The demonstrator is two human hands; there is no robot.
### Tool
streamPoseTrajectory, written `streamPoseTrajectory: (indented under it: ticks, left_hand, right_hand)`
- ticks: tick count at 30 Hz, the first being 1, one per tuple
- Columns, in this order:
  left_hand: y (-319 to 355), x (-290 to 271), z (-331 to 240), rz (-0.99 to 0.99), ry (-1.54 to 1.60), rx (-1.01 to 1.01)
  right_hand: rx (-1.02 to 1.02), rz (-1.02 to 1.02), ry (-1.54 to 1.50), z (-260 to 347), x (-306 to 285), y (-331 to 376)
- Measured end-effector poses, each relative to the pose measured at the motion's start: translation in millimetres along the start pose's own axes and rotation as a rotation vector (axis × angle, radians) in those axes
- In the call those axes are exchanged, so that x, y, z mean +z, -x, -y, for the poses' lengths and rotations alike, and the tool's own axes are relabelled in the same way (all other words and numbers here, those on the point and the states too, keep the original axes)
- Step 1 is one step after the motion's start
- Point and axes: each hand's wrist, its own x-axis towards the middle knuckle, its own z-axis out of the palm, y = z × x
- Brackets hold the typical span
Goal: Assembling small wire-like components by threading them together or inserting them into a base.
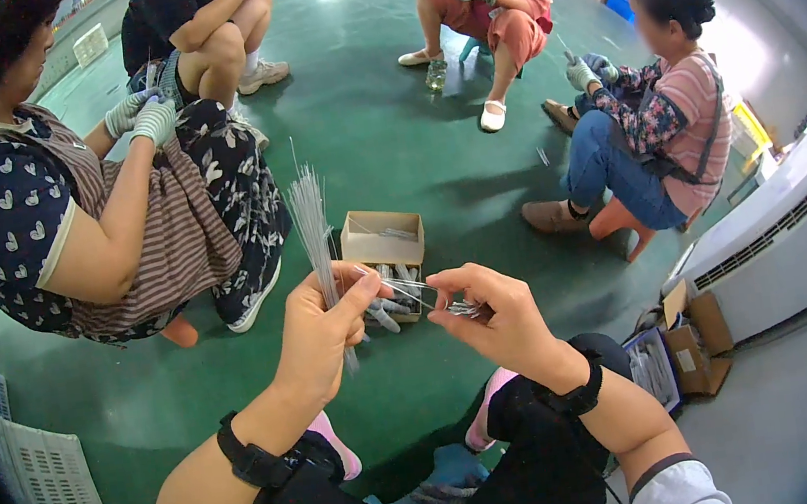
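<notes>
- Head view: left hand [317, 328] is closed around a bundle of thin wires [312, 225] fanning up toward 12 o'clock.
- Right hand [492, 314], at 3 o'clock of the left, pinches small metal pieces [463, 309]; one thin wire [400, 289] bridges both hands.
- Cardboard box [384, 237] sits on the green floor [390, 143] just beyond; its contents are hard to make out.

The single head view looks down and forward from the wearer's head, with the left hand [317, 328] and right hand [497, 316] close below the lens and both forearms entering from the near lower edge. The green floor [380, 144] extends away to the far side, where seated people form a rough ring at left, centre and right. Fisheye distortion bends straight edges near the dark circular rim; no second view is supplied for overlap.
</notes>
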Motion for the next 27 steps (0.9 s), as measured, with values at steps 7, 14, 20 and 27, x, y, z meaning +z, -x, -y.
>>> streamPoseTrajectory:
  ticks: [7, 14, 20, 27]
  left_hand:
    - [1, 4, 1, -0.011, -0.063, 0.044]
    - [1, 2, 3, -0.003, -0.095, 0.077]
    - [3, 3, 2, -0.01, -0.09, 0.11]
    - [5, 5, 1, -0.013, -0.06, 0.111]
  right_hand:
    - [-0.039, -0.005, 0.07, -3, -2, 2]
    - [0.008, -0.032, 0.026, -3, 0, 3]
    - [0.261, 0.058, -0.321, 1, -4, 1]
    - [0.489, 0.155, -0.708, -8, -7, 1]
